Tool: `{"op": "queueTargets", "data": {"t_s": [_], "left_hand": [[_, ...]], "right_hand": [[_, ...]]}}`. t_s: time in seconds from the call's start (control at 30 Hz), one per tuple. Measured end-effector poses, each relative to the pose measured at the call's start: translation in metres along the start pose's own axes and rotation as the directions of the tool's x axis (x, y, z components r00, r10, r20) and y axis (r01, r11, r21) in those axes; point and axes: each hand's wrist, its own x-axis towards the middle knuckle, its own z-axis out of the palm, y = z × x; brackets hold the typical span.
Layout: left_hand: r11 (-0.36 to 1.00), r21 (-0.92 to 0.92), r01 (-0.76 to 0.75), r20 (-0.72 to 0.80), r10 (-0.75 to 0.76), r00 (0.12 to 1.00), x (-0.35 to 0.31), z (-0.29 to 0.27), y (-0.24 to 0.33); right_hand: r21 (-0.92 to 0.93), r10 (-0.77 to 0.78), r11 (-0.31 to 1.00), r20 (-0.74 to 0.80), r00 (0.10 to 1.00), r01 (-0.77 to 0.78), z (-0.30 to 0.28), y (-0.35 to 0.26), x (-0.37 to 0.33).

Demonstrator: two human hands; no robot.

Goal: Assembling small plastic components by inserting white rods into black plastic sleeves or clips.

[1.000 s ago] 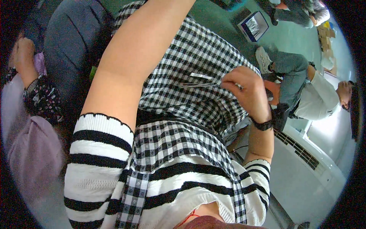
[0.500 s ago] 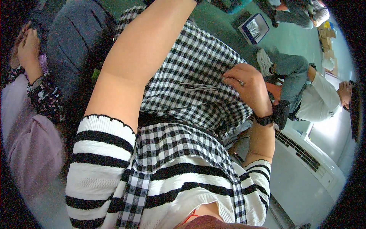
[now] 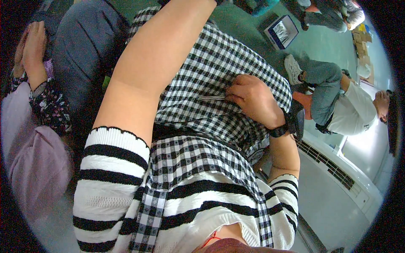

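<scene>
My right hand (image 3: pixel 253 99), with a dark band at the wrist, rests over my lap on the black-and-white checked apron (image 3: pixel 211 55). Its thumb and fingers are closed around one end of a small bundle of thin silvery rods (image 3: pixel 209 98). The free ends point left across the cloth, and the gripped ends are hidden under the fingers. My left forearm (image 3: pixel 156 55) stretches up and away past the apron to the top edge of the picture. The left hand itself lies outside the view.
At far right on the green floor stands a blue-rimmed box (image 3: pixel 282 32) with silvery pieces inside. A person in a white shirt (image 3: pixel 352 109) sits to my right, near a white vented unit (image 3: pixel 333 168). Another person's hands (image 3: pixel 34 48) are close on my left. Cardboard boxes (image 3: pixel 362 44) stand farther back.
My right hand has moved left and closed on the rods, which lay loosely spread on the apron and are now bunched together. The person on my left has straightened their fingers.
</scene>
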Motion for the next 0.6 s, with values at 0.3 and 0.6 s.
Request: {"op": "queueTargets", "data": {"t_s": [0.3,0.6], "left_hand": [[0.987,0.159,-0.03,-0.04,0.037,0.999,0.0,0.01,0.001],[0.955,0.286,0.081,0.281,-0.164,0.946,0.005,0.01,-0.013]], "right_hand": [[0.048,0.068,0.997,-0.011,0.998,-0.067,-0.019,-0.002,0.001],[0.518,0.437,0.851,-0.606,0.665,-0.088,-0.11,0.047,0.036]]}}
